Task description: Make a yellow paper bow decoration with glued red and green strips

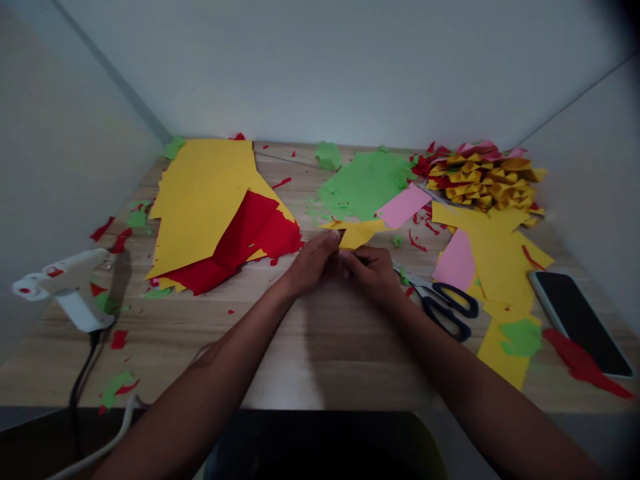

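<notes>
Between my two hands, above the middle of the table, is a folded piece of yellow paper [357,233]. My left hand [317,257] pinches its left side with thumb and fingers. From the right, my right hand [369,268] has its fingers curled and closed at the paper's lower edge. Just right of that hand lies a pair of scissors [443,300] with dark handles, its blades partly hidden behind the hand. A pink paper strip [404,205] and green paper [367,183] lie beyond the hands.
Yellow sheets [200,200] and crumpled red paper [240,243] lie at left. A white glue gun [75,283] stands at the far left with its cord. Folded yellow pieces [490,180] are heaped at back right. A phone [583,320] lies at right near more yellow paper [505,260].
</notes>
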A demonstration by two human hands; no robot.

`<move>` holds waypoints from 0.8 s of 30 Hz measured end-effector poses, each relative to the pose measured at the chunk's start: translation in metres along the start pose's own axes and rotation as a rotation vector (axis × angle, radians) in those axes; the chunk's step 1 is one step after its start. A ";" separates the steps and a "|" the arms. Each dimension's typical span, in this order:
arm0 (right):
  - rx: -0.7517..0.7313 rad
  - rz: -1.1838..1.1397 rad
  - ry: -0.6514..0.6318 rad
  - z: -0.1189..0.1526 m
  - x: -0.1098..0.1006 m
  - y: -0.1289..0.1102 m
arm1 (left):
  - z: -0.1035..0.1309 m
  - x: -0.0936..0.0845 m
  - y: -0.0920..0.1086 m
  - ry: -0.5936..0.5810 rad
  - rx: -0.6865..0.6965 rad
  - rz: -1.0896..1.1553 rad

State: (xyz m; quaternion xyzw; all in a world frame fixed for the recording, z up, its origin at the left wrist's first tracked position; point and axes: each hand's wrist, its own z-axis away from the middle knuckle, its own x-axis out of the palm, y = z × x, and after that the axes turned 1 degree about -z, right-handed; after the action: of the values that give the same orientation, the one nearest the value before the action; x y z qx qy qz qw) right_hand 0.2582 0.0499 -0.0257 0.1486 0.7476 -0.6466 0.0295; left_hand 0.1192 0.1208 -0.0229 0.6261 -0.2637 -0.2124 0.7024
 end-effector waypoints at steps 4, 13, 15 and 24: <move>-0.025 0.022 -0.057 0.000 0.003 0.000 | -0.003 0.003 0.000 0.214 0.020 0.062; 0.063 0.072 0.023 0.001 0.004 0.005 | -0.002 0.003 0.003 0.207 0.054 0.081; 0.051 0.102 0.015 0.001 0.004 0.005 | -0.003 0.002 0.001 0.158 0.029 0.135; -0.173 0.274 -0.117 0.001 -0.007 0.006 | -0.007 -0.002 0.000 0.264 -0.020 0.337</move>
State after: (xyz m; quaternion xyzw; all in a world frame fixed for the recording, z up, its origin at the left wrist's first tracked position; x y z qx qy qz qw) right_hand 0.2659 0.0483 -0.0302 0.2080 0.7701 -0.5775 0.1734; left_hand 0.1224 0.1271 -0.0237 0.5886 -0.2683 -0.0107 0.7625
